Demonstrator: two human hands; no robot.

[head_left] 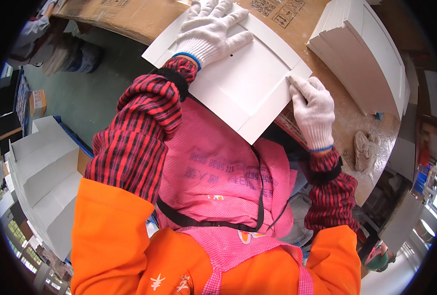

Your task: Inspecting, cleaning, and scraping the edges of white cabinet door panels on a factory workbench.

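A white framed panel (250, 81), like a cabinet door with a recessed middle, lies tilted across the edge of the cardboard-covered table. A small dark hole shows in its recess. My left hand (211, 37), in a white knit glove, rests flat on the panel's far left part with its fingers spread. At the right edge is my right hand (314, 110), gloved too. Its fingers are pressed together, with the index finger stretched to the panel's frame. Whatever the right fingers may hold is hidden.
A stack of white panels (358, 59) stands on the table at the right. A crumpled pale glove or cloth (365, 151) lies nearer me on the table (338, 140). More white panels (46, 172) stand at the left. Another person (31, 37) is at the far left.
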